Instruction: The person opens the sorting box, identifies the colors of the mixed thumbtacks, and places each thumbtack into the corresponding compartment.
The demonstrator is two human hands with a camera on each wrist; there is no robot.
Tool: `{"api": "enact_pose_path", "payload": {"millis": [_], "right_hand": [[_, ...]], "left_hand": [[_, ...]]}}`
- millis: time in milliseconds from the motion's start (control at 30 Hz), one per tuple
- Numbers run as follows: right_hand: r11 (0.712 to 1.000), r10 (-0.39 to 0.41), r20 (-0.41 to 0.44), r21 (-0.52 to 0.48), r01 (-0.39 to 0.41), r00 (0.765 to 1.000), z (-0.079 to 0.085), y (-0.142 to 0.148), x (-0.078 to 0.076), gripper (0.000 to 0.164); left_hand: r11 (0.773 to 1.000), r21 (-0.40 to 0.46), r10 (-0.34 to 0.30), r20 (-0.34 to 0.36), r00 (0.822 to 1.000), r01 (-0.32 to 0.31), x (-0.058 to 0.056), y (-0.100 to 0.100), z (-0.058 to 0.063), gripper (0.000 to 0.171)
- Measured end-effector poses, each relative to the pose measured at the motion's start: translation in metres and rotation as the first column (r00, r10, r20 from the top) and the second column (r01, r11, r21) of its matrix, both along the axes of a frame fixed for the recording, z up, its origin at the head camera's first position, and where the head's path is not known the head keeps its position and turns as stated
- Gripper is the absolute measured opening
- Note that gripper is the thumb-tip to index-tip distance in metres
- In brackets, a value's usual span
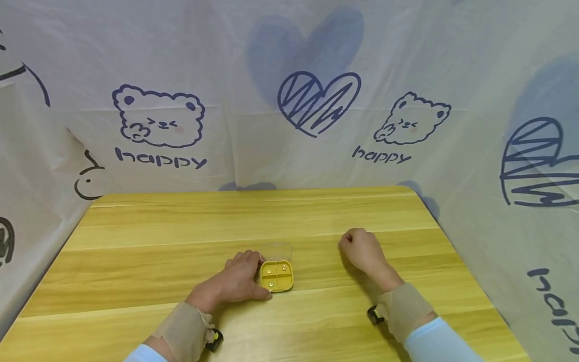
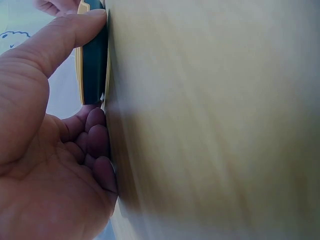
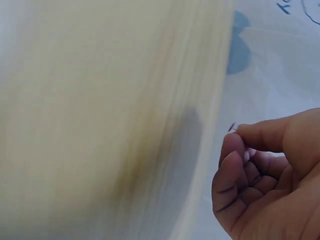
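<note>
A small yellow pill box (image 1: 277,290) with divided compartments lies on the table, its clear lid (image 1: 277,251) folded back away from the person. Small shiny gold pieces sit in three of its compartments. My left hand (image 1: 238,279) holds the box from the left side, thumb along the near edge and fingers at the far left corner. In the left wrist view the thumb presses the dark-looking side of the box (image 2: 94,60). To the right, my right hand (image 1: 363,250) is raised over the table, thumb and forefinger pinching a tiny thin-stemmed piece with a dark end (image 3: 231,127).
The wood-grain table (image 1: 181,216) has rounded far corners. A pale printed cloth (image 1: 253,141) hangs behind it and along both sides. Each wrist wears a beige wrap (image 1: 404,306) with a small black camera (image 1: 375,315).
</note>
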State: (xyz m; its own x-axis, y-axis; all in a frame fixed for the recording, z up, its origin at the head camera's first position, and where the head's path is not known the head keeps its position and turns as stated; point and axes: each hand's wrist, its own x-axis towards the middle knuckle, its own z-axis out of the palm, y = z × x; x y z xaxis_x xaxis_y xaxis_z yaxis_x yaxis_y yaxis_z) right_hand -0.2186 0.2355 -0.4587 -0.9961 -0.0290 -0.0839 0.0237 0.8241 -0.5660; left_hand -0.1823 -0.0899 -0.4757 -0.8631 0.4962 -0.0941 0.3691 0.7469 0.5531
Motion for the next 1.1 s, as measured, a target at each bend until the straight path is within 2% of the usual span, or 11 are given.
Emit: {"api": "enact_pose_path", "payload": {"millis": [100, 167, 233, 300, 400, 500, 733, 1000, 1100], "right_hand": [[0.983, -0.033, 0.02, -0.182, 0.036, 0.999, 0.002, -0.001, 0.002, 0.023], [0.94, -0.054, 0.055, -0.333, 0.069, 0.997, 0.004, -0.004, 0.005, 0.025], [0.871, -0.074, 0.101, -0.478, 0.114, 0.992, 0.005, -0.008, 0.007, 0.028], [0.783, -0.091, 0.15, -0.6, 0.164, 0.985, 0.006, -0.012, 0.009, 0.03], [0.658, -0.104, 0.209, -0.719, 0.225, 0.972, 0.008, -0.02, 0.013, 0.031], [0.567, -0.092, 0.232, -0.788, 0.242, 0.968, 0.011, -0.026, 0.018, 0.028], [0.362, 0.005, 0.271, -0.898, 0.251, 0.963, 0.014, -0.034, 0.025, 0.019], [0.119, 0.117, 0.365, -0.928, 0.352, 0.924, 0.012, -0.039, 0.03, 0.011], [0.053, 0.155, 0.375, -0.927, 0.371, 0.914, 0.012, -0.042, 0.031, 0.009]], "left_hand": [[1.0, 0.005, 0.003, 0.01, 1.0, -0.003, 0.0, 0.0, 0.001, 0.069], [1.0, 0.006, 0.004, 0.014, 1.0, -0.004, 0.001, 0.0, 0.0, 0.069], [1.0, 0.009, 0.005, 0.015, 1.0, -0.005, 0.001, -0.001, 0.001, 0.069], [1.0, 0.008, 0.005, 0.017, 1.0, -0.006, 0.001, -0.001, 0.001, 0.069], [1.0, 0.008, 0.006, 0.018, 1.0, -0.006, 0.002, -0.001, 0.002, 0.07], [1.0, 0.001, 0.008, 0.017, 1.0, -0.008, 0.001, 0.0, 0.002, 0.069], [1.0, -0.001, 0.005, 0.009, 1.0, -0.005, 0.001, 0.001, 0.003, 0.069], [1.0, 0.002, 0.007, 0.016, 1.0, -0.007, 0.001, 0.0, 0.002, 0.069], [1.0, 0.004, 0.005, 0.015, 1.0, -0.005, 0.001, 0.0, 0.002, 0.068]]}}
